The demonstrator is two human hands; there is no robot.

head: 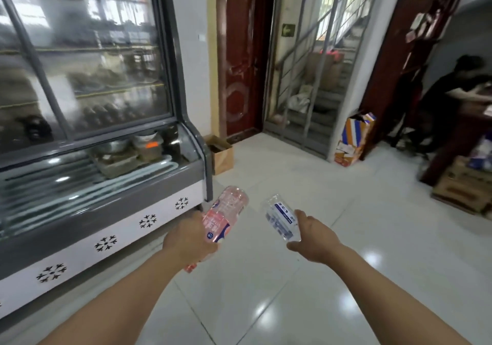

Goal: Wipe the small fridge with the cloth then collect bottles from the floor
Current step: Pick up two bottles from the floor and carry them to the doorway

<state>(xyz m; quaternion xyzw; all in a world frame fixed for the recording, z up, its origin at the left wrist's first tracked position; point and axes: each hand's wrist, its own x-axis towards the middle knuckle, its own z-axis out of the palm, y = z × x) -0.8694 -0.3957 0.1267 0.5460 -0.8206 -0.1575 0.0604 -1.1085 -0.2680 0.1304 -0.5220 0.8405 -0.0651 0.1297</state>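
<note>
Judging from the bottles already lifted, the collecting step is well under way. A pink-labelled bottle is clamped in the curled fingers of the left hand, and a clear bottle with a blue label is gripped by the right hand; both are held above the white tiled floor, just beside the fridge. No cloth is seen, so wiping is presumably finished. No further bottles are visible on the floor.

Two bottles, one pink-labelled bottle and one blue-labelled bottle; two hands.
</note>
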